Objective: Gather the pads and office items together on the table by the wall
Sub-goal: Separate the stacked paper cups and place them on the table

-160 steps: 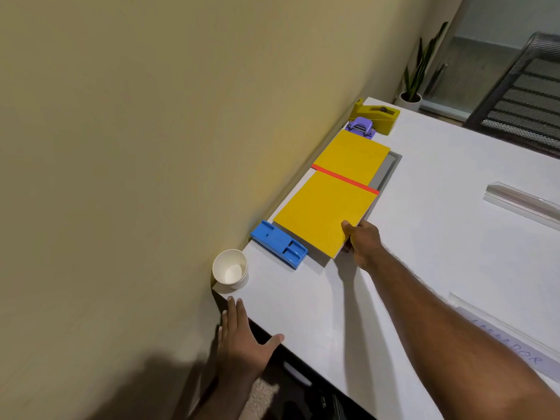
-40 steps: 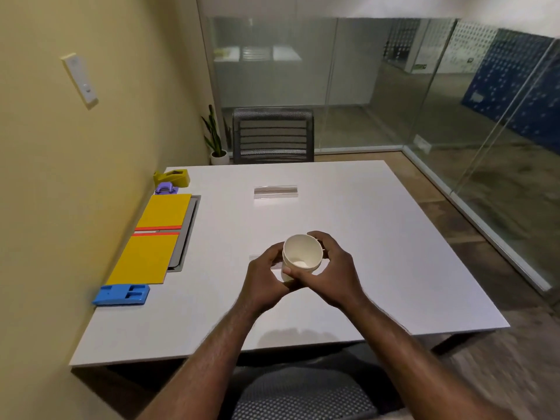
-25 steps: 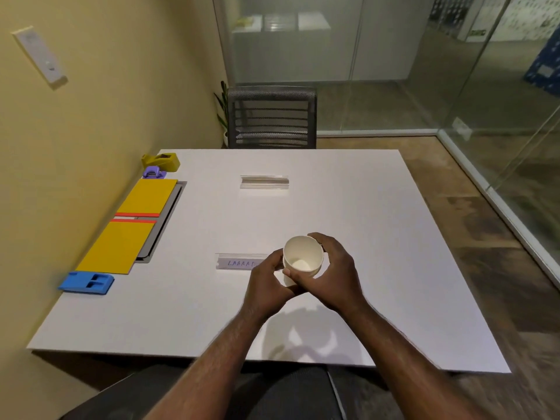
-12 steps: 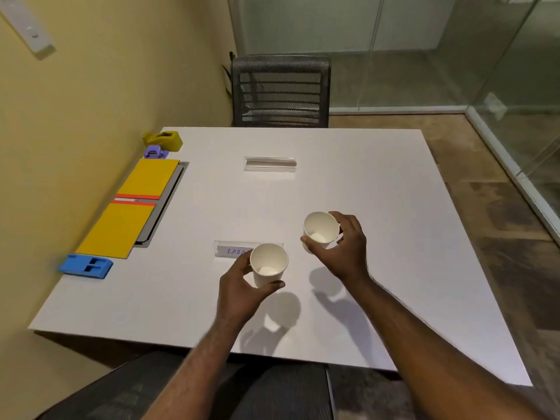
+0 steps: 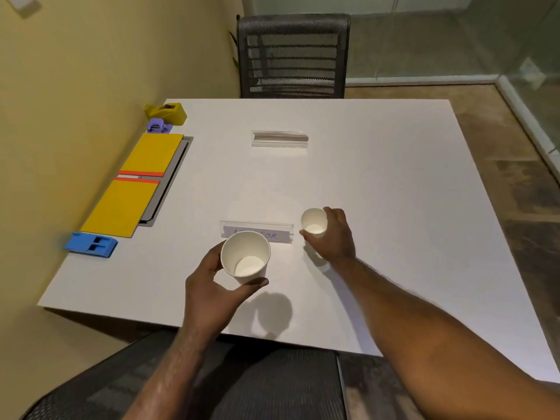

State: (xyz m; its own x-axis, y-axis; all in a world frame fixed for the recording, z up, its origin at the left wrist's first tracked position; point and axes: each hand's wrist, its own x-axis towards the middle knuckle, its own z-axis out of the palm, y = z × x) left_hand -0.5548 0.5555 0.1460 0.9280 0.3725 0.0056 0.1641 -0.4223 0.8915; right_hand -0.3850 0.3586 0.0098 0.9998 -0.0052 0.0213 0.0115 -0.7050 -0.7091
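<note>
White paper cups are taking up both hands right now. The left hand is wrapping its thumb and fingers around the nearer cup, holding it up off the table with the mouth tipped toward the camera. You can see straight down to the pale bottom, and it's looking empty. The right hand is curling around the farther cup, gripping it from the right side, low near the tabletop. Can't tell if it's actually touching down or hovering just above. That one is showing a bare bottom too, nothing inside.

Between the two cups a clear name holder is lying flat, with a purple slip and some handwriting I can't read, partly hidden behind the nearer cup. A second clear holder is sitting farther out toward the mesh chair.

The pads and office bits are all lining up along the yellow wall on the left edge of the table. Going from near to far: a blue stapler-looking thing, then two yellow pads end to end with their red strips meeting in the middle, both resting on a grey tray or folder that's poking out on the right side. Past those a small purple clip thing is sitting just beside a yellow tape dispenser at the far corner.
</note>
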